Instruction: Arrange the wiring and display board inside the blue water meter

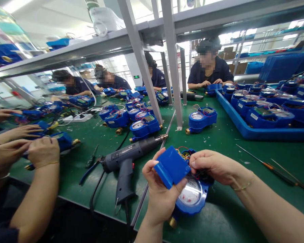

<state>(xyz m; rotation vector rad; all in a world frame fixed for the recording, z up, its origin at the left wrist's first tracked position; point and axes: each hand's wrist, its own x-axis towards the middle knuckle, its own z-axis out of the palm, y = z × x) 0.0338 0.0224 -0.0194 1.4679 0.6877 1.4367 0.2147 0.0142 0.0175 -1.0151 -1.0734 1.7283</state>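
My left hand grips a blue plastic cover by its edges, fingers at the far left side and thumb at the near corner. The cover is tilted above a blue water meter, whose round dial shows below it. Thin coloured wires run out from behind the cover into the meter's housing. My right hand is closed in a pinch on the wires at the cover's right edge; its fingertips are partly hidden. A brass fitting sticks out at the meter's near end.
A heat gun with its cord lies left of my hands. Screwdrivers lie to the right, below a blue tray of meters. Another meter stands beyond, near shelf posts. A co-worker's hands work at the left.
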